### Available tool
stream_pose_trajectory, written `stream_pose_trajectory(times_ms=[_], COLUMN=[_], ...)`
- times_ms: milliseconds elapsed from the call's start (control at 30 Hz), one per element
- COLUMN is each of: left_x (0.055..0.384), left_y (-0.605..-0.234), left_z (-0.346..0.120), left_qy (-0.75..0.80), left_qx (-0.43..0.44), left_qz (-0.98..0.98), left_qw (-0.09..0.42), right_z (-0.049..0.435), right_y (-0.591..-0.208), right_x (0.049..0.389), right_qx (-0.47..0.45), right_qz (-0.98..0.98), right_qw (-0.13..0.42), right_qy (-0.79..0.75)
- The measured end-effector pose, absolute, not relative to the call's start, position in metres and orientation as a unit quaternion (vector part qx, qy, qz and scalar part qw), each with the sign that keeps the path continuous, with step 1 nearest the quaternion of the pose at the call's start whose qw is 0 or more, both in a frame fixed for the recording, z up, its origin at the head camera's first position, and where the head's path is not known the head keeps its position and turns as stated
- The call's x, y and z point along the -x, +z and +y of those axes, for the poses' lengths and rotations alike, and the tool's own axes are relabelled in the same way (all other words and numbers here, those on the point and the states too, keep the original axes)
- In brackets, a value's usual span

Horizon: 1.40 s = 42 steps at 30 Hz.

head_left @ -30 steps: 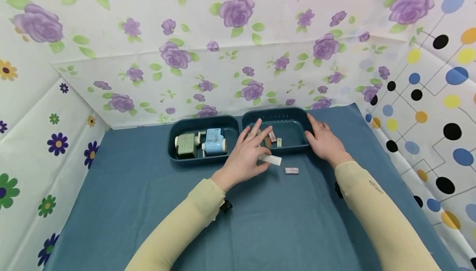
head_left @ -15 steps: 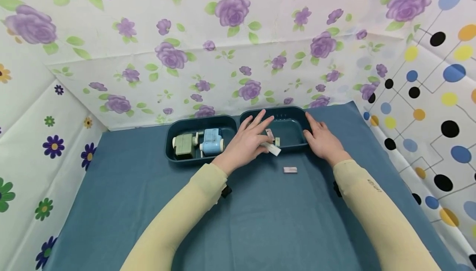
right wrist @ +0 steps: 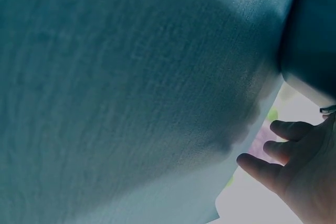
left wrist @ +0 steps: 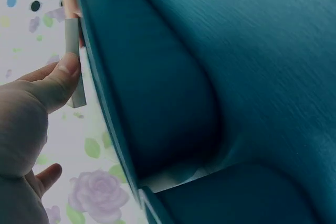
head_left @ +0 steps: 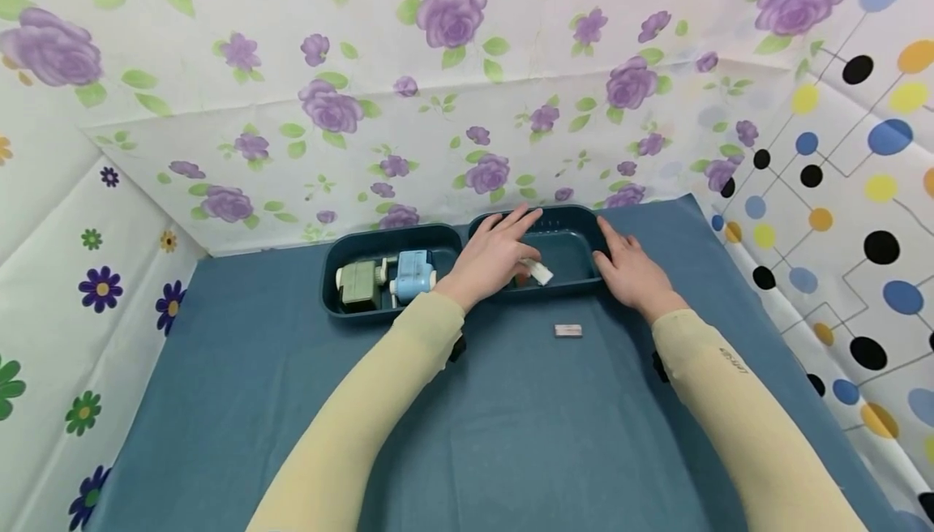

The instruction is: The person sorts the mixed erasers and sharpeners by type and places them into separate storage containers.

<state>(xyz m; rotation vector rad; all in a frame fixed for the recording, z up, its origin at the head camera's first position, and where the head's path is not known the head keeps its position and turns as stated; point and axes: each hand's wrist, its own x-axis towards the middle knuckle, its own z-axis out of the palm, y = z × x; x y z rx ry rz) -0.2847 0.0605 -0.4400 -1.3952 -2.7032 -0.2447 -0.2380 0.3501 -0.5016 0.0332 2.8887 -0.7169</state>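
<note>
My left hand [head_left: 492,260] pinches a white bar-shaped eraser [head_left: 540,272] between thumb and fingers, over the right compartment of the dark teal tray [head_left: 536,292]. In the left wrist view the eraser [left wrist: 73,35] sticks out past the thumb, beside the tray's rim. My right hand [head_left: 633,271] rests at the tray's right edge, its fingers spread and fairly straight. The left hand hides the small pieces in the right compartment. On the cloth in front of the tray lies a small pinkish eraser [head_left: 567,331].
The tray's left compartment holds a green crank pencil sharpener [head_left: 361,285] and a light blue one [head_left: 413,274]. A blue cloth [head_left: 292,402] covers the table. A flower-patterned sheet [head_left: 409,126] hangs close behind the tray.
My left hand has carried the white eraser away from in front of the tray to over the right compartment. My right hand stays at the tray's edge.
</note>
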Motion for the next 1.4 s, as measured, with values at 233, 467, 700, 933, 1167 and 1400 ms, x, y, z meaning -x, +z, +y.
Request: stream_pose_trajectory(times_ms=[233,467,700,933,1167,1400], left_x=[0.294,0.301,0.307,0.306,0.305,0.305], left_y=[-0.443,-0.445,-0.450,-0.459,-0.464,-0.472], left_z=[0.074,0.086,0.101,0.119,0.132,0.130], left_qy=[-0.049,-0.003,0.062,0.068,0.072,0.066], left_qx=[0.461,0.442,0.448,0.436,0.435,0.440], left_qz=[-0.884,-0.896,-0.891,-0.897,-0.898,-0.895], left_qw=[0.063,0.047,0.030,-0.008,-0.021,-0.010], right_z=[0.353,0.351,0.348,0.348,0.352,0.347], right_y=[-0.504,-0.506,-0.506,-0.505,-0.502,-0.502], right_x=[0.239,0.239,0.238,0.238,0.237,0.238], right_qx=[-0.019,-0.018,-0.026,-0.028,-0.031,-0.033], right_qz=[0.967,0.968,0.967,0.967,0.969,0.968], right_qw=[0.077,0.074,0.076,0.070,0.075,0.078], right_qy=[-0.242,-0.240,-0.241,-0.242,-0.233,-0.235])
